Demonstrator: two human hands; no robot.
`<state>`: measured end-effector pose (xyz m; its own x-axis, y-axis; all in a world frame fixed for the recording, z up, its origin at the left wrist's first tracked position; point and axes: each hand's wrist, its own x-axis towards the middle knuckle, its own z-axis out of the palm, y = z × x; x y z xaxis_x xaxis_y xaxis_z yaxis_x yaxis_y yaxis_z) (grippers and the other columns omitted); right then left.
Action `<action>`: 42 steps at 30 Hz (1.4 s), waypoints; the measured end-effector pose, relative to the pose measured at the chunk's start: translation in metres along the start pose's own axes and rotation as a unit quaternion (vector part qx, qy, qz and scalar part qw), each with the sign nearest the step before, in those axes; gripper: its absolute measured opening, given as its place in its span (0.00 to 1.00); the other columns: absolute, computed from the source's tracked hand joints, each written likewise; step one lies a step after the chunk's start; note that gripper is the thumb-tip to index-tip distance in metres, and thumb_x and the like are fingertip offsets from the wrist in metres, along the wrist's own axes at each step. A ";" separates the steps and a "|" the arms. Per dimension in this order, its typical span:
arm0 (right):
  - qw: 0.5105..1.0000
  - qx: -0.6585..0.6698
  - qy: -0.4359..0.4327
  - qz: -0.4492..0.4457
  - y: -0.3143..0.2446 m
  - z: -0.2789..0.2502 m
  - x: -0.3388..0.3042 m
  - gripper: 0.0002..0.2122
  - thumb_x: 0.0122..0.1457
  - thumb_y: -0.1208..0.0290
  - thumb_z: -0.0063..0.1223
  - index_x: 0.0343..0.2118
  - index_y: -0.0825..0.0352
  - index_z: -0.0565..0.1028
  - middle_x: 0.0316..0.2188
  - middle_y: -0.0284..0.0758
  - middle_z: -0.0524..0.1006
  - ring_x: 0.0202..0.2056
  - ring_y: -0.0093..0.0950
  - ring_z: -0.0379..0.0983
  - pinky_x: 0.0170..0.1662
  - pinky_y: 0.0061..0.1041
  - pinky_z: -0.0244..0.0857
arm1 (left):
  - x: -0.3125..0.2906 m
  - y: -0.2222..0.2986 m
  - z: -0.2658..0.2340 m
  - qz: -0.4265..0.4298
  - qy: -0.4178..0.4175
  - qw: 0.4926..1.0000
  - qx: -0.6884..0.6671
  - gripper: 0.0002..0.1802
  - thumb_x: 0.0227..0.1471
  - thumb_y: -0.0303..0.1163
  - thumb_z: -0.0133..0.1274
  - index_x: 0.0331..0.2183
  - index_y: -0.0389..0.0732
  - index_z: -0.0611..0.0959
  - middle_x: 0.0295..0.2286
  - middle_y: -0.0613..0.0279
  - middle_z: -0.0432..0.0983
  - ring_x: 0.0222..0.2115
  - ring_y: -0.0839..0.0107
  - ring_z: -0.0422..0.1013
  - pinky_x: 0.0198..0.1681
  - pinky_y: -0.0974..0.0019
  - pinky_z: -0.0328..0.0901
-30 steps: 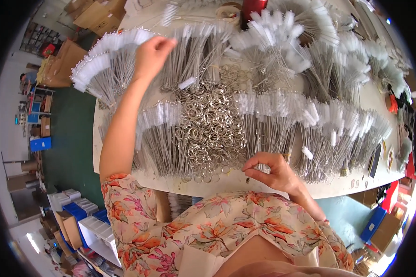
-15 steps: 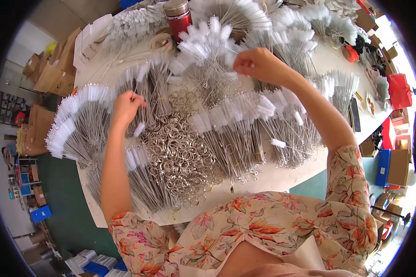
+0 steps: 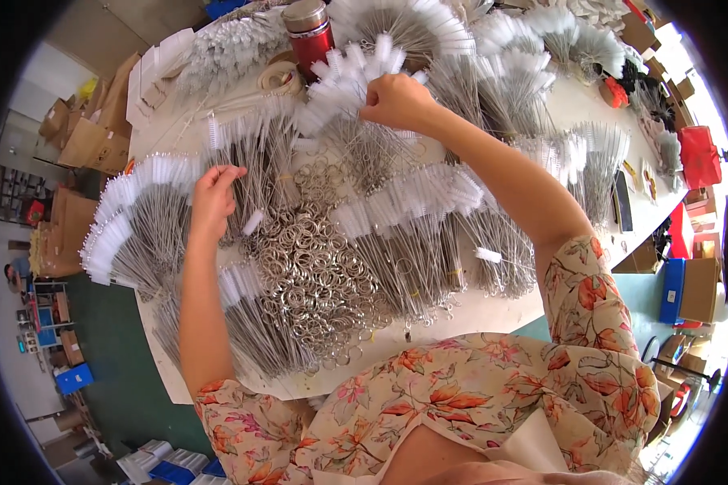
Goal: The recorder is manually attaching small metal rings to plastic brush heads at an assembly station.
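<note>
Your left hand (image 3: 213,198) is pinched nearly closed beside the brushes (image 3: 255,144) on the counter's (image 3: 505,311) left; your right hand (image 3: 398,100) curls over far ones. Whether either holds anything, I can't tell. They're probably light, soft-bristled, springy: grip the wire stems (image 3: 416,273).

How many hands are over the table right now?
2: the left hand, beyond and left of the rings; the right hand, above brushes, right of the flask. None seem hidden.
</note>
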<state>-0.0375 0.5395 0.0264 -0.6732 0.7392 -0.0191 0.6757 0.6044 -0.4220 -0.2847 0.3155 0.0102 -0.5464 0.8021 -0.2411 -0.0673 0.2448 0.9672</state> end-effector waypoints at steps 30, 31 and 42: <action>0.875 0.389 0.285 -0.041 0.094 -0.128 0.014 0.09 0.58 0.64 0.45 0.34 0.66 0.70 0.16 0.28 0.66 0.20 0.21 0.64 0.20 0.19 0.59 | -0.186 0.015 0.003 0.102 0.150 0.983 0.018 0.13 0.56 0.30 0.42 0.41 0.33 0.74 0.19 0.70 0.61 0.13 0.87 0.50 0.12 0.80 0.44; 0.924 0.112 0.359 -0.063 0.127 -0.130 0.015 0.10 0.58 0.64 0.45 0.31 0.66 0.70 0.16 0.29 0.66 0.20 0.20 0.64 0.19 0.19 0.60 | -0.196 0.018 0.013 0.078 0.201 0.976 -0.014 0.13 0.57 0.30 0.41 0.41 0.33 0.74 0.19 0.70 0.60 0.13 0.87 0.50 0.12 0.81 0.43; 0.962 -0.071 0.064 0.254 0.235 -0.076 -0.006 0.18 0.38 0.54 0.62 0.32 0.59 0.79 0.35 0.38 0.77 0.40 0.36 0.73 0.44 0.35 0.65 | -0.239 -0.049 0.000 0.038 0.208 0.968 -0.137 0.15 0.58 0.37 0.42 0.36 0.34 0.74 0.18 0.70 0.61 0.12 0.87 0.49 0.12 0.82 0.43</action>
<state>0.1488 0.6998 -0.0036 -0.2086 0.9752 -0.0744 0.9481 0.1830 -0.2599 -0.1508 0.1116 0.0205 -0.8438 0.5090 -0.1700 -0.2014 -0.0068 0.9795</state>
